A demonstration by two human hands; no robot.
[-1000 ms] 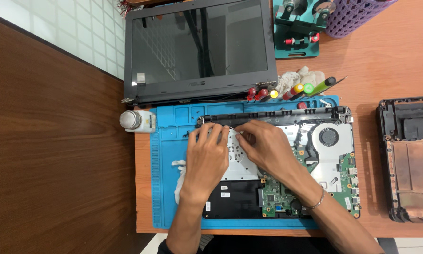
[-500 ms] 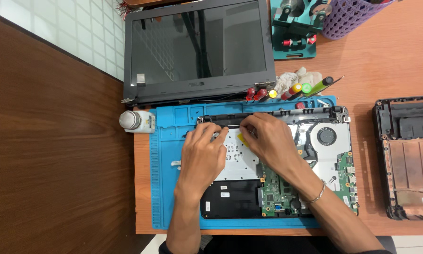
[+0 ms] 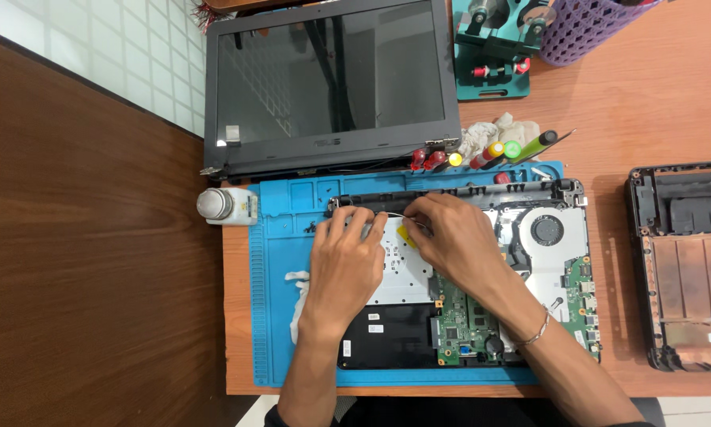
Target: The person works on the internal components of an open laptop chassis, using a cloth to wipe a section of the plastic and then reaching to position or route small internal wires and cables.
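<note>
Laptop base (image 3: 466, 308) lies opened on blue mat (image 3: 280, 316). I see left hand (image 3: 347, 265) flat on it, fingers loose; right hand (image 3: 454, 241) pinching thin wire (image 3: 395, 213) near hinge edge.

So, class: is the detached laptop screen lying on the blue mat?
No, the laptop screen lies on the wooden table beyond the blue mat.

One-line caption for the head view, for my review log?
Both hands, left hand and right hand, work on an opened laptop base on a blue mat.
</note>
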